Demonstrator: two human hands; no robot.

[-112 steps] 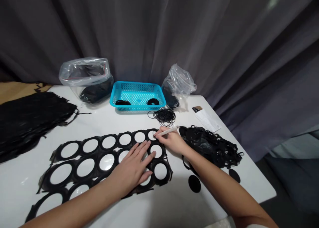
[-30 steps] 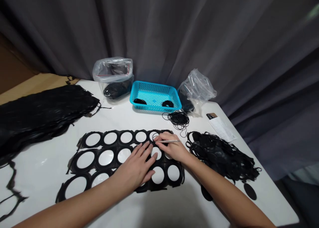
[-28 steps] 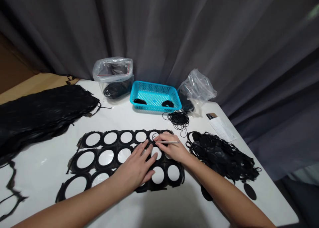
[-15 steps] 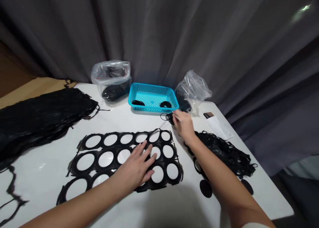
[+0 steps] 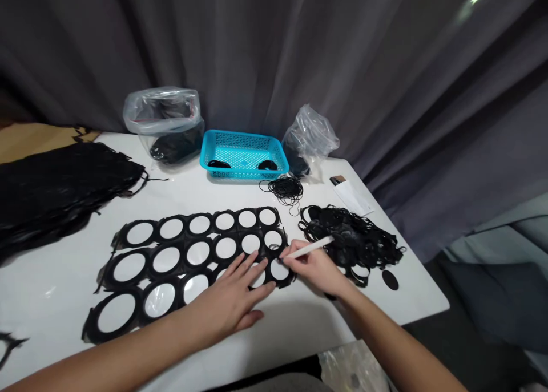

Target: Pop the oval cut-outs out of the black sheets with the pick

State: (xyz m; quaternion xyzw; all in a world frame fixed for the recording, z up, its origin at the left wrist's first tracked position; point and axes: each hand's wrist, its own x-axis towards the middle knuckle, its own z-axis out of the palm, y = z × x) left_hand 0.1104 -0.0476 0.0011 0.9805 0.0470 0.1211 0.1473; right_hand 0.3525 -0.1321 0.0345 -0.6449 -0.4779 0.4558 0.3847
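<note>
A black sheet with rows of round holes lies flat on the white table. My left hand rests on the sheet's lower right part with its fingers spread. Pinched in my right hand is a white pen-like tool, its tip at the sheet's right end. A thin dark loop shows just above that tip. Behind the sheet sits a pile of thin black rings. Right of my right hand lies a heap of black ring pieces.
A blue basket holding black rings stands at the back between two clear bags. Black sheets are stacked at left. A phone, paper and a black disc are at right.
My right hand has moved from the ring pile down to the sheet's right end, with the white tool now in clear view. My left hand stays on the sheet. The whole view has shifted.
</note>
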